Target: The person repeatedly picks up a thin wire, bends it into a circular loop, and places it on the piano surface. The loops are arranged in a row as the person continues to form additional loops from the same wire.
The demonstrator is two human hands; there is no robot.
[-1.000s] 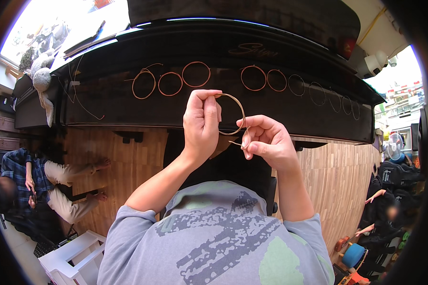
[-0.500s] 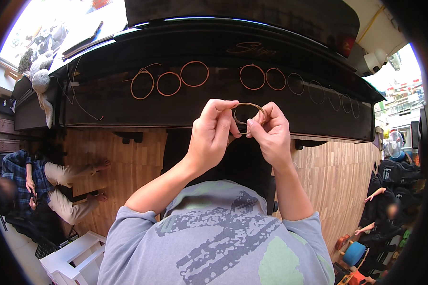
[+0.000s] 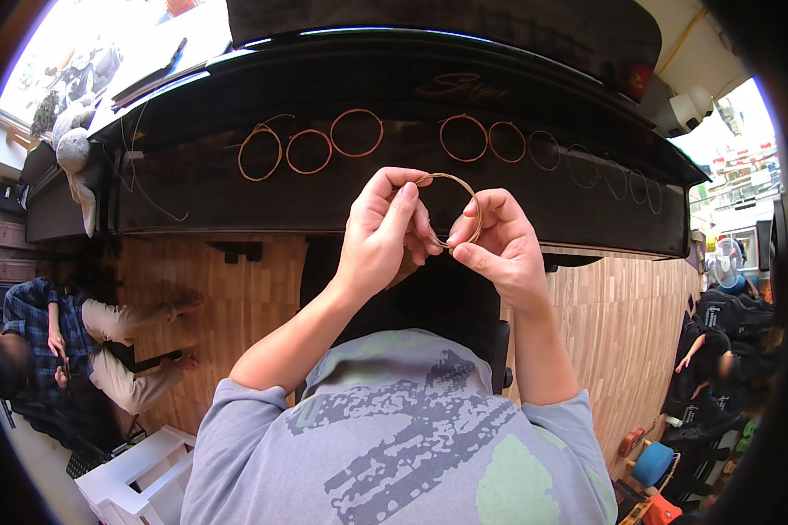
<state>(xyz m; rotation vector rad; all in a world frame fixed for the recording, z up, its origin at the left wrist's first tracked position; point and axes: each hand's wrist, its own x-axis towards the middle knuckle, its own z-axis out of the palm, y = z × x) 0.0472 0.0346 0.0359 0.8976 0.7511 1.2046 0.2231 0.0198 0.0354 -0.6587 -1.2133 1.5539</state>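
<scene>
My left hand (image 3: 378, 229) and my right hand (image 3: 504, 243) are raised in front of the black piano (image 3: 324, 206). Between them they grip a brass-coloured coiled string (image 3: 468, 185), its ring tilted up. The left fingers pinch its left side; the right thumb and fingers close on its right side and lower edge. Beyond my hands, several copper-coloured coiled strings (image 3: 356, 156) lie in a row on the piano lid. Farther right, several thin silvery coils (image 3: 544, 132) continue the row.
A loose thin wire (image 3: 158, 203) hangs over the piano's left part, near a grey plush toy (image 3: 74, 150). A person in a plaid shirt (image 3: 31, 308) sits at left. Another person in dark clothes (image 3: 697, 337) is at right. A white frame (image 3: 136, 477) stands at lower left.
The coiled string has turned to show more of its round face. My right hand has shifted slightly right, and my left fingers have moved up a little. The person at right has lowered their arms.
</scene>
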